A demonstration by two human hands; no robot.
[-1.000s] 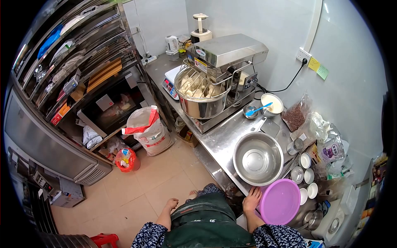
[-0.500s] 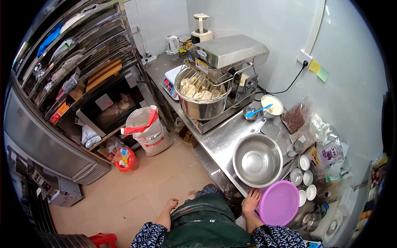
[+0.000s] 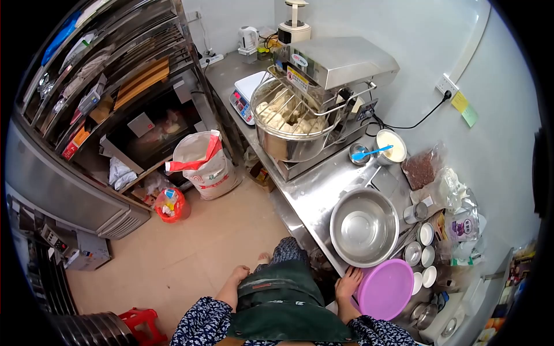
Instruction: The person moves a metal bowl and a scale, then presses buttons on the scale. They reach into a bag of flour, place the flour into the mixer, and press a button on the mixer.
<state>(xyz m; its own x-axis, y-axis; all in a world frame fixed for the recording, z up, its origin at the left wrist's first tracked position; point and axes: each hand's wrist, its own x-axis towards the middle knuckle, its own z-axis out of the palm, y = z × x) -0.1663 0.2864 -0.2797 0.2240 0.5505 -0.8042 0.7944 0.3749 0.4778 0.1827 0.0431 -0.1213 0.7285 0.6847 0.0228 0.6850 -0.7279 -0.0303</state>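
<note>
My left hand (image 3: pixel 240 273) hangs beside the dark green apron (image 3: pixel 281 291), its fingers loosely bent and nothing visible in it. On the table's front edge rests my right hand (image 3: pixel 348 282), fingers stretched out, against the purple basin (image 3: pixel 385 289). A large steel bowl (image 3: pixel 365 227) stands just beyond that hand, with a bare shiny bottom. Farther back is a stand mixer (image 3: pixel 340 60); pale dough lumps (image 3: pixel 294 115) lie in its steel bowl (image 3: pixel 288 147) behind a wire guard.
Behind the steel bowl are a white tub (image 3: pixel 391 146) and a blue spatula (image 3: pixel 372 152). Small white cups (image 3: pixel 426 233) and bags (image 3: pixel 424 167) line the wall side. A scale (image 3: pixel 247 95) sits left of the mixer. On the floor stand a flour sack (image 3: pixel 205 173), red bin (image 3: pixel 173 206) and red stool (image 3: pixel 141 323).
My view has shifted and tilted slightly, so the mixer appears nearer. The dough lumps lie differently in the mixer bowl. My right hand stays at the table edge by the purple basin.
</note>
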